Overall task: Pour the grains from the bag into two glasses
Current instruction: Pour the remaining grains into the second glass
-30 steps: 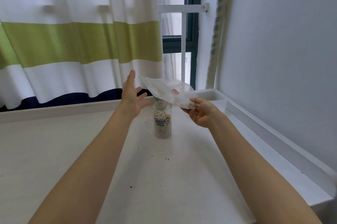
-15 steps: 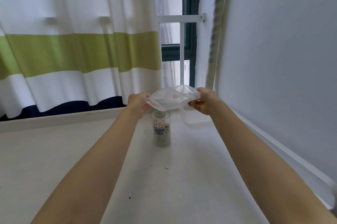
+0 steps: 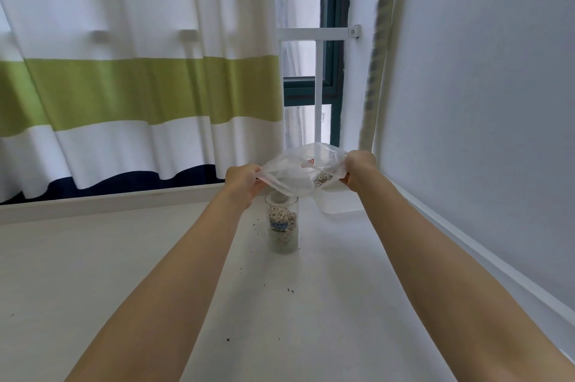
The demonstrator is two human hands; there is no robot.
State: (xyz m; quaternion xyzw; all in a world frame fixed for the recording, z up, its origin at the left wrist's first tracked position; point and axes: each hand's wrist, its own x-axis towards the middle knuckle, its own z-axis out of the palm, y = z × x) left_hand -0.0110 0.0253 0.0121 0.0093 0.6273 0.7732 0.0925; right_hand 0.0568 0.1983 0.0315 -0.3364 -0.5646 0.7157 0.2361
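**Clear plastic bag held over a filled glass**

Clear plastic, crumpled and nearly empty, makes up the bag (image 3: 303, 171), which is stretched in the air between both hands above the near glass (image 3: 282, 224). The left hand (image 3: 242, 178) pinches the bag's left edge, its fingers curled round the plastic. The right hand (image 3: 357, 170) grips the right end, fingers closed on a bunched fold. A small clump of pale grains (image 3: 323, 178) sits inside the bag near the right hand.

The glass stands upright on the white surface (image 3: 93, 272), directly below the bag's lower edge, and holds grains up to well above its middle; a blue mark shows on its side. Behind its rim a second round rim (image 3: 277, 197) peeks out under the bag, too hidden to tell what it holds. A shallow translucent container (image 3: 337, 204) rests on the surface just to the right, beneath the right wrist. Dark specks (image 3: 291, 290) are scattered on the surface in front of the glass.

Behind hangs a curtain (image 3: 140, 86) striped navy, white and green, with a window frame (image 3: 329, 39) beside it and a plain wall (image 3: 482, 86) at right.
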